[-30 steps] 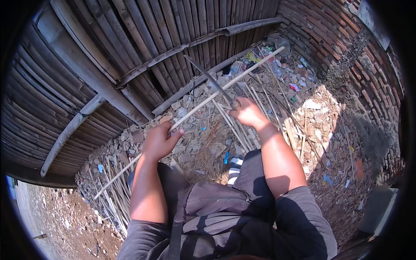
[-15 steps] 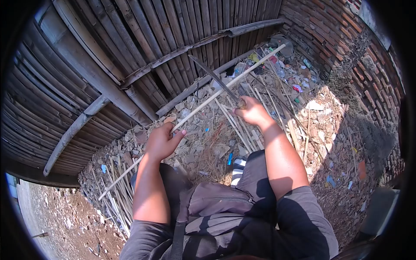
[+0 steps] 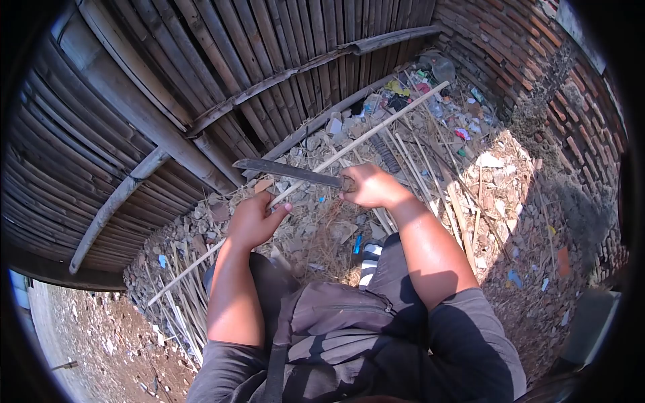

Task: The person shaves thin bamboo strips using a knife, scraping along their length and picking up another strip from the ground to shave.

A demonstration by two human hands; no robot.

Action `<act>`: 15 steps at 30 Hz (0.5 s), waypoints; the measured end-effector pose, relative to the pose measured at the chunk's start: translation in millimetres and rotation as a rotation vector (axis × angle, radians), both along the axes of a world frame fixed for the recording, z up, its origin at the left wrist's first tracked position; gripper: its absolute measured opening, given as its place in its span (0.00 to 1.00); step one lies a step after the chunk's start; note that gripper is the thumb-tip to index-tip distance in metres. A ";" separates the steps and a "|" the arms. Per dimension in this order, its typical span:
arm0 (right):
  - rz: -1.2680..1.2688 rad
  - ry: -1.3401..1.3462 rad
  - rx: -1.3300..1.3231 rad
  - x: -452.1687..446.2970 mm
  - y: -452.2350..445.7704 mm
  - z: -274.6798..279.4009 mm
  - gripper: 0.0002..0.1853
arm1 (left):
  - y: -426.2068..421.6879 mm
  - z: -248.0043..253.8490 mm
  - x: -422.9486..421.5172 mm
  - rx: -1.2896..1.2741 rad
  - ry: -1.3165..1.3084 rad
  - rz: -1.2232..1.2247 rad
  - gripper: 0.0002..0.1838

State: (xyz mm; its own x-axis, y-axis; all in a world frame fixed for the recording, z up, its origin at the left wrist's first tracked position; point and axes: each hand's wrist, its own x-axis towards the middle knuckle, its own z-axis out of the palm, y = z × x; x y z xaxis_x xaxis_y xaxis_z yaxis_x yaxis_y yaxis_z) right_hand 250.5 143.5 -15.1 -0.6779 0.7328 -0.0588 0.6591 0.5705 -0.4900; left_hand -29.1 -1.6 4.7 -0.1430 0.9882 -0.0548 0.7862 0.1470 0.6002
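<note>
My left hand (image 3: 255, 218) is closed around a long pale bamboo stick (image 3: 383, 126), with the thumb lying along it. The stick slants from low on the left to the upper right, past both sides of the hand. In my right hand (image 3: 373, 185) is the handle of a machete, fingers wrapped round it. The machete's dark blade (image 3: 285, 169) points left and crosses the stick just beyond my left hand. Whether blade and stick touch, I cannot tell.
Split bamboo sticks (image 3: 185, 312) lie by my left leg, and more sticks (image 3: 413, 171) lie ahead on the right. Rubble and litter cover the ground. A bamboo wall (image 3: 269, 47) rises on the left and a brick wall (image 3: 497, 47) on the right.
The machete has swung from pointing up and away to lying nearly level, tip leftward. My right hand has shifted slightly left and down. My left hand stays nearly in place on the stick.
</note>
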 end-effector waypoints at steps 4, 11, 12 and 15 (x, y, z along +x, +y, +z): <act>-0.186 0.060 -0.104 19.5 24.0 2.5 0.31 | -0.6 3.7 -1.5 0.003 0.014 0.013 0.27; -0.317 0.181 -0.114 37.3 28.6 -3.3 0.33 | -1.0 8.2 -1.4 -0.018 0.030 0.000 0.30; -0.325 0.152 -0.143 34.7 27.5 -0.9 0.33 | -0.8 8.0 -1.1 -0.023 0.037 0.000 0.30; -0.245 0.055 -0.098 25.6 29.7 -6.1 0.34 | -0.4 8.3 0.8 -0.036 0.042 0.006 0.30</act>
State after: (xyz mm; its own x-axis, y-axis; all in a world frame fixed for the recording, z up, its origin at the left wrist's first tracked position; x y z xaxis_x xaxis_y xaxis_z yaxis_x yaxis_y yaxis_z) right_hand 276.1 173.2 -21.2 -0.4855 0.8678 -0.1059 0.7426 0.3455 -0.5738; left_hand -28.3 -2.0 13.0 -0.1521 0.9848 -0.0841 0.8095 0.1730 0.5610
